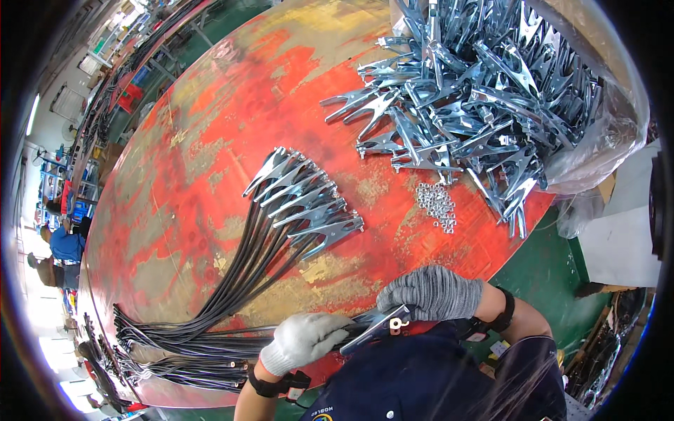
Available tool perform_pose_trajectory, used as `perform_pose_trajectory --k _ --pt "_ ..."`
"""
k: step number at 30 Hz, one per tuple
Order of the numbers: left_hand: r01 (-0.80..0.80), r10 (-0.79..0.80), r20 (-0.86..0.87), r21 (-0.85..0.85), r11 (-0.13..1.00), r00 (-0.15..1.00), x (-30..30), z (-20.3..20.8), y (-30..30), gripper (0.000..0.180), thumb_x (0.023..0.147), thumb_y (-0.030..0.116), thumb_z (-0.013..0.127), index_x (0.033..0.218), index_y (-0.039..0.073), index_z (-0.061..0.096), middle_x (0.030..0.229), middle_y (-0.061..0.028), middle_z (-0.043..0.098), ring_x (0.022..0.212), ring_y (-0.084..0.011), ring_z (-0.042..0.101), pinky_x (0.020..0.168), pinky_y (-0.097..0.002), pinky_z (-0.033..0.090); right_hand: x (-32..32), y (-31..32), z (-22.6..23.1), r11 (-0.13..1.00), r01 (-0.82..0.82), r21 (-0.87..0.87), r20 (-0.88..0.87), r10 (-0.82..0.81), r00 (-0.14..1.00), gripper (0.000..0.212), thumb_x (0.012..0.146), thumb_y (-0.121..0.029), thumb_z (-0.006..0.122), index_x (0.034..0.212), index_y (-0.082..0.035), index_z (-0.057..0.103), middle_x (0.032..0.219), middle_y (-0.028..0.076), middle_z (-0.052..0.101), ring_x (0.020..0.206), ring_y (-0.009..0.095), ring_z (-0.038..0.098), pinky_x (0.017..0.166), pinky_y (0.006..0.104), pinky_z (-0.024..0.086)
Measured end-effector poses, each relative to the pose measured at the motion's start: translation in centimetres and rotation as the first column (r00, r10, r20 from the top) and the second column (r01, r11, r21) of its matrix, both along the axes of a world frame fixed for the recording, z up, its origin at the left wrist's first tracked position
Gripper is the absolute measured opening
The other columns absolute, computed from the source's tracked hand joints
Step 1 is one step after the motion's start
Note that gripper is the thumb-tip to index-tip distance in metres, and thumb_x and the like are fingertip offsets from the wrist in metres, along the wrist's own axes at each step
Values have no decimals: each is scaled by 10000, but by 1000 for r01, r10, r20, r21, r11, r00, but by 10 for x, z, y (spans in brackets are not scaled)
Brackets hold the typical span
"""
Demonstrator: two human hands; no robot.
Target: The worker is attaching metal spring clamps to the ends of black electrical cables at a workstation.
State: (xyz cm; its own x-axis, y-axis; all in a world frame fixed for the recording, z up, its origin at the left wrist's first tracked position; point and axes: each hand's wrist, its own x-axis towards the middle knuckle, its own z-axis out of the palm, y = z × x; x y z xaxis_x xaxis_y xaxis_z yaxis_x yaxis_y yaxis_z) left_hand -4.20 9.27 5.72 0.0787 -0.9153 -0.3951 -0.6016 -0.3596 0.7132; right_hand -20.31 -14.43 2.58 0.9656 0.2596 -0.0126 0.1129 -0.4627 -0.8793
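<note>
Black slender cables (235,277) bunched on worn red tabletop (175,217), fanned silver clamps (298,196) at ends, apparently for order. White-gloved left hand (305,340): grip curled, contents cannot be told. Silver metal clamp (375,330) in grey-gloved right hand (435,291), grip closed, probably for steadiness. Small silver nuts (435,202), heaped silver clamps (463,119) within reach.

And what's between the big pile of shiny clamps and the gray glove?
In the head view, a small heap of silvery nuts lies between the clamp pile and the gray-gloved right hand, with worn red tabletop showing around them.
</note>
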Motion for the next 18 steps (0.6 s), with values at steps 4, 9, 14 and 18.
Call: perform_pose_trajectory --k 4,9,14,18 --pt "92 -89 121 -18 996 989 -5 7 -6 265 866 264 623 1088 139 696 904 -117 695 820 -309 671 707 -394 533 3 16 -11 999 -31 34 -146 36 989 308 870 -184 624 1176 -153 597 980 82 649 921 258 660 773 362 523" --pt "-108 110 13 -86 990 994 -4 8 0 352 760 121 656 1109 159 675 919 -109 695 847 -320 667 718 -401 530 -9 27 -42 628 195 753 -252 1 968 341 949 -183 617 1280 -115 566 951 14 644 750 52 609 690 237 527" --pt "-190 195 31 -109 976 980 -6 -4 14 444 667 88 679 1107 150 688 968 -125 702 880 -325 670 748 -392 534 -10 21 -20 765 318 560 -360 -121 925 366 935 -186 651 1292 -128 592 1070 44 687 866 60 640 772 251 537" --pt "-274 279 5 -169 947 960 -12 -3 12 343 642 94 680 984 89 707 906 -136 702 848 -337 675 738 -381 529 -7 22 -23 808 294 510 -429 -58 902 431 950 -316 631 1332 -128 565 1108 33 673 911 109 645 829 315 539"
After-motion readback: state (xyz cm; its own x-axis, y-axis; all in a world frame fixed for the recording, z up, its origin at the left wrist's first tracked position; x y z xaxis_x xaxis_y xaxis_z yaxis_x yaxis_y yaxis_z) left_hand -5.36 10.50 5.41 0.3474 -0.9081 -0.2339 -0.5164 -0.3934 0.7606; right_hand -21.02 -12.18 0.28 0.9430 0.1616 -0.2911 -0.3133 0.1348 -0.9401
